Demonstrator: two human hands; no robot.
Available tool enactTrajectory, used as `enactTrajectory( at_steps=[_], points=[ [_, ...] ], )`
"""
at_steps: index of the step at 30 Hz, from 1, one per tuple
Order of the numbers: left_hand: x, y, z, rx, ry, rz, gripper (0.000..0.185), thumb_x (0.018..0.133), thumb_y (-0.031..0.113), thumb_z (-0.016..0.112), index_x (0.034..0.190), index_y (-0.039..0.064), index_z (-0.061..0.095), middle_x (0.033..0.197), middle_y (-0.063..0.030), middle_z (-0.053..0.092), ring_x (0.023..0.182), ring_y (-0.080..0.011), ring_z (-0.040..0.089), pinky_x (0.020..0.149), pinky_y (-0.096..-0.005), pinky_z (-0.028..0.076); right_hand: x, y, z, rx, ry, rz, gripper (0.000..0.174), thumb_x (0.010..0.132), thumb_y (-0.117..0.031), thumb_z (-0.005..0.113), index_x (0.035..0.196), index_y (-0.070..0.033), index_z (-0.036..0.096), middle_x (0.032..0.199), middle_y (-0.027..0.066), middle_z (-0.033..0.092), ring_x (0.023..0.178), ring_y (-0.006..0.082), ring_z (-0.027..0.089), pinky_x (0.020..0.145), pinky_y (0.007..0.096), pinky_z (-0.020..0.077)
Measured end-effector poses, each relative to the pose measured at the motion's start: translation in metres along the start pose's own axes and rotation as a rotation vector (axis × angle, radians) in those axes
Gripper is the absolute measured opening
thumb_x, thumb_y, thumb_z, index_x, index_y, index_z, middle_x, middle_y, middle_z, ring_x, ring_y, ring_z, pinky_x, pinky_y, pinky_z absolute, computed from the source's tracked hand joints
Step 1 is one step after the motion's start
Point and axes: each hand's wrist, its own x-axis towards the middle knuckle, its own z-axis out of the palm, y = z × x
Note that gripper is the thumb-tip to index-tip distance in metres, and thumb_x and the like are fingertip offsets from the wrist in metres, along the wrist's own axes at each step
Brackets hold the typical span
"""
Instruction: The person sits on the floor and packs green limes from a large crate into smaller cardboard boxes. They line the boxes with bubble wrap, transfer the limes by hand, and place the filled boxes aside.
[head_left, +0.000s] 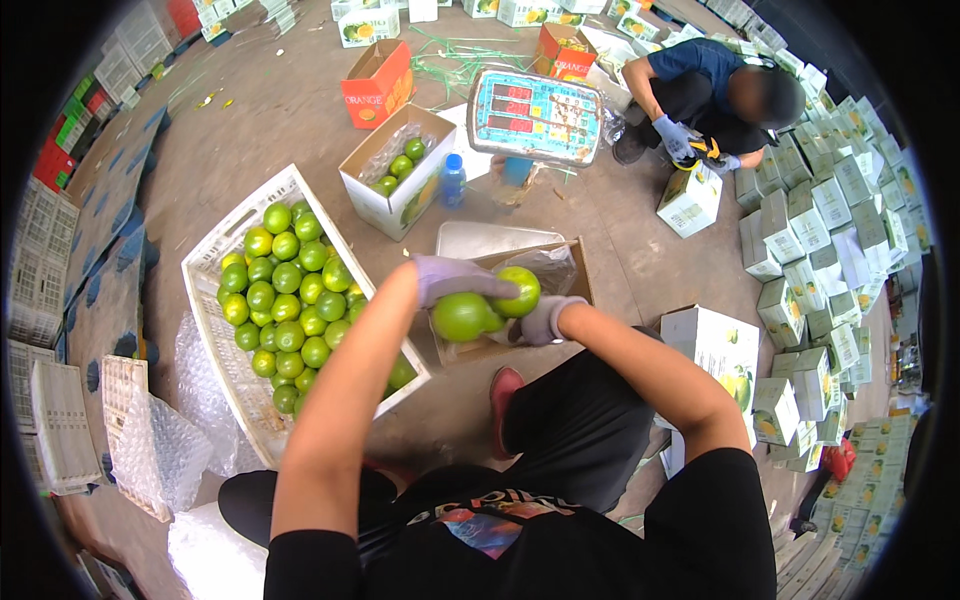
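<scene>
Before me stands an open cardboard box (583, 274) with clear plastic lining inside. Above it, my left hand (457, 281) in a purple-grey glove is closed on green citrus fruits (460, 316), one of them against its fingertips. My right hand (546, 321), also gloved, is just below and to the right, over the box; whether it holds a fruit is hidden. A white plastic crate (225, 375) of green and yellowish citrus fruits lies to the left. The box rests partly by a metal plate (495, 238) of a scale, whose display panel (534, 116) stands beyond.
A printed box with fruits (397, 169) and a blue bottle (453, 181) stand ahead. A co-worker (712, 97) crouches at upper right, holding a yellow-black tool over a closed box (690, 201). Stacked cartons (810, 225) line the right; bubble wrap (169, 442) lies left.
</scene>
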Motion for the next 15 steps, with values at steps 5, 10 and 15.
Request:
enactTrajectory(
  at_steps=[5,10,15],
  points=[
    [0.048,-0.004,0.018,0.032,0.191,0.031,0.059,0.092,0.046,0.069,0.129,0.0,0.062,0.117,-0.0124,0.068,0.098,-0.0225,0.068,0.072,-0.0335,0.06,-0.001,0.022,0.025,-0.015,0.022,-0.168,0.033,0.077,-0.015,0.059,0.104,-0.005,0.075,0.101,0.0189,0.074,0.093,0.0348,0.07,0.08,0.0424,0.0533],
    [-0.04,-0.077,-0.007,-0.195,0.568,0.381,0.039,0.097,0.034,0.063,0.115,0.0,0.07,0.091,-0.0049,0.071,0.074,-0.0117,0.065,0.069,-0.0264,0.056,-0.019,-0.013,-0.004,-0.081,0.01,0.135,0.037,0.085,-0.017,0.052,0.113,-0.008,0.074,0.113,0.0189,0.073,0.108,0.0344,0.069,0.092,0.0427,0.0525],
    [-0.197,-0.228,-0.057,0.313,1.099,-0.353,0.039,0.085,0.037,0.063,0.086,-0.001,0.072,0.079,-0.0201,0.072,0.072,-0.0334,0.069,0.071,-0.0438,0.054,-0.025,-0.107,-0.056,0.099,0.481,-0.181,0.032,0.09,-0.019,0.05,0.111,-0.017,0.075,0.112,0.0165,0.072,0.108,0.0356,0.067,0.099,0.0453,0.0493]
  ],
)
